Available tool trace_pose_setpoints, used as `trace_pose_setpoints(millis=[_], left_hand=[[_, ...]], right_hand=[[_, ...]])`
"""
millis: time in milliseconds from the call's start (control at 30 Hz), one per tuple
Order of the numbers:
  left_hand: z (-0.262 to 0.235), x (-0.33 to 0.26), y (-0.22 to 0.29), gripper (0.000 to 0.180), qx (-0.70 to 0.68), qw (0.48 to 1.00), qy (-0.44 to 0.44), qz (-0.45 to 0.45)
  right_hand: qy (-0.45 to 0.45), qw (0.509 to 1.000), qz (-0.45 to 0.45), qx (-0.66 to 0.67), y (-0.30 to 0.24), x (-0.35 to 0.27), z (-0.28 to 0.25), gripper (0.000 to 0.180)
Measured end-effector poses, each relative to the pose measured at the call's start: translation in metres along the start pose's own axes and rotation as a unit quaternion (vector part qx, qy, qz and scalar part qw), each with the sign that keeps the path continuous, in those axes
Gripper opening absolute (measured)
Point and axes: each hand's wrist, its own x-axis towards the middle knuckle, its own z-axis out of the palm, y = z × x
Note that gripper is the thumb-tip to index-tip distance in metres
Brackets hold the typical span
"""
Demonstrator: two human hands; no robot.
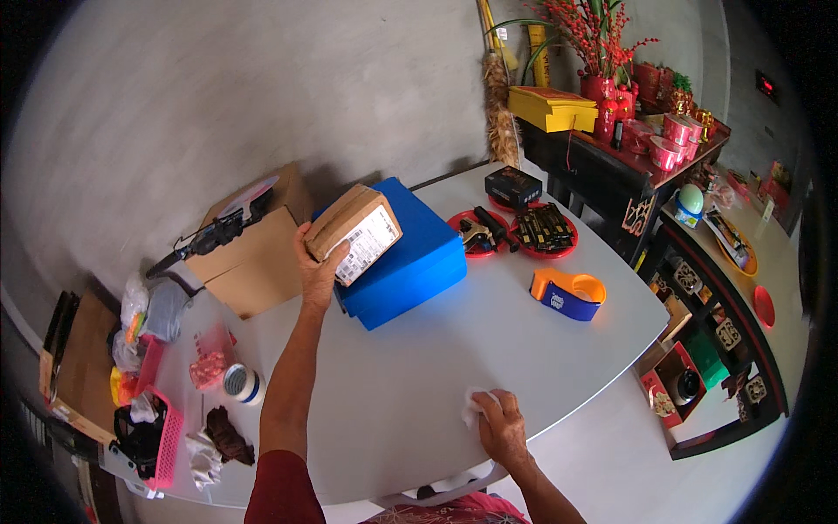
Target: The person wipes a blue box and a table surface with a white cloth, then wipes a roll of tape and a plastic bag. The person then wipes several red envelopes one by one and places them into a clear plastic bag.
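My left hand grips a small brown cardboard box by its near left side. A white printed label covers the face turned toward me. The small box is tilted and overlaps the larger blue box in view; I cannot tell whether the two touch. Near the table's front edge, my right hand is closed over a crumpled white tissue against the grey-white tabletop. Part of the tissue is hidden under the fingers.
An orange and blue tape dispenser stands on the right. Behind it, red plates hold small black items beside a black box. Large cardboard box, white jar and pink basket line the left. A dark shelf stands farther right.
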Motion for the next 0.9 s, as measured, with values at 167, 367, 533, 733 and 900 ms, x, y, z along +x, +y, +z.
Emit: trace_pose_setpoints(millis=[167, 367, 533, 733, 900], left_hand=[[-0.002, 0.033, -0.023, 0.083, 0.045, 0.999, -0.027, -0.005], [-0.013, 0.064, -0.051, 0.087, 0.052, 0.998, -0.043, 0.008], [-0.02, 0.08, -0.068, 0.095, 0.186, 0.981, -0.025, 0.051], [-0.005, 0.045, -0.046, 0.083, 0.395, 0.901, 0.108, 0.142], [-0.018, -0.053, 0.003, 0.076, 0.41, 0.889, 0.095, 0.18]], right_hand=[[-0.009, 0.999, 0.03, -0.005, -0.005, 0.003, -0.004, 0.038], [-0.021, 0.998, 0.051, -0.023, -0.009, 0.005, -0.003, 0.039], [-0.022, 0.998, 0.064, -0.014, -0.011, 0.004, -0.004, 0.038], [-0.049, 0.996, 0.071, -0.031, -0.004, 0.0, 0.002, 0.037], [-0.047, 0.997, 0.063, 0.006, -0.006, 0.001, 0.001, 0.038]])
